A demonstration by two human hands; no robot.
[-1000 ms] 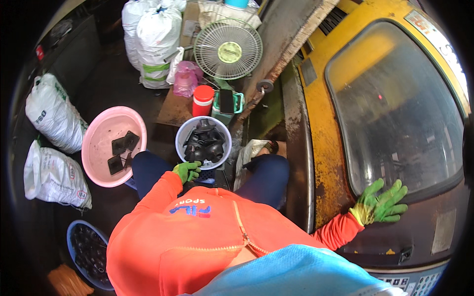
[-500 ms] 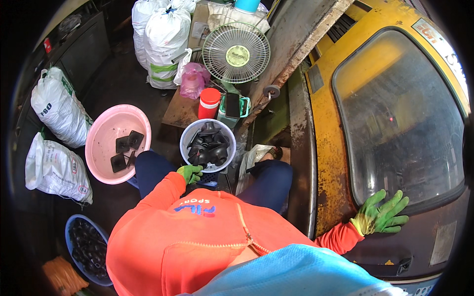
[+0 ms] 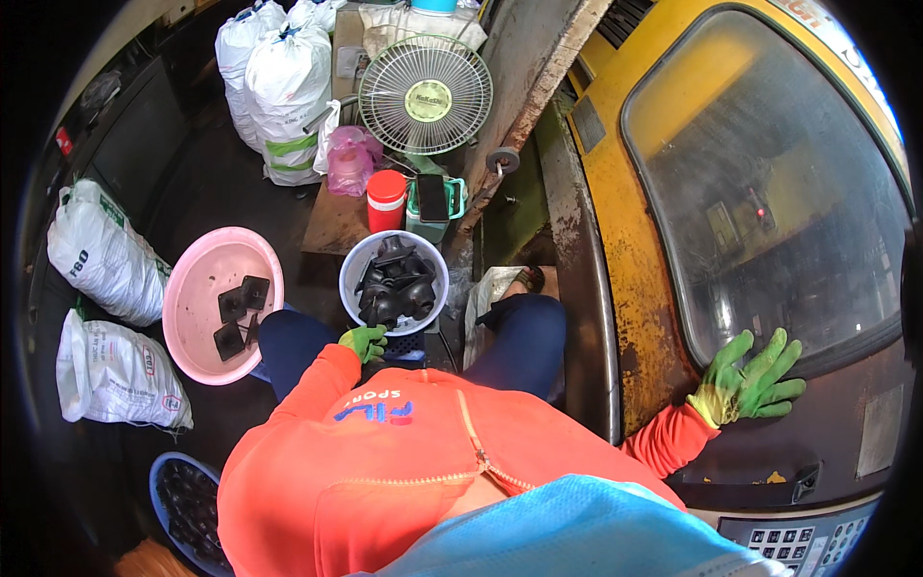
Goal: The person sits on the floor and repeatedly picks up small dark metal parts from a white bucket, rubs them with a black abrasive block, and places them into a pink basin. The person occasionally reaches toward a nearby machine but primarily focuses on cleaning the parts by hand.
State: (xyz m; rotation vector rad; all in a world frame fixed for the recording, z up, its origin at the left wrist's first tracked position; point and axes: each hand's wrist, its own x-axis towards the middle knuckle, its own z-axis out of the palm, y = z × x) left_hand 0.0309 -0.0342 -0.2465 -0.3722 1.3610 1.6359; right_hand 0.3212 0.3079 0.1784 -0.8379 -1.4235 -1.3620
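Note:
My right hand, in a green glove, lies flat with fingers spread on the yellow machine's door, just below its window. My left hand, also green-gloved, hangs by my knee at the near rim of a grey-white bucket full of black moulded parts; it looks curled, and I cannot tell if it holds anything. My orange sleeves and torso fill the lower middle.
A pink basin with three black parts sits left of my legs. A blue basket of black parts is at lower left. White sacks, a standing fan, a red-lidded jar and a control keypad surround me.
The view has shifted slightly, so everything sits a little lower and further right. My right hand stays on the door; my left hand stays by the bucket.

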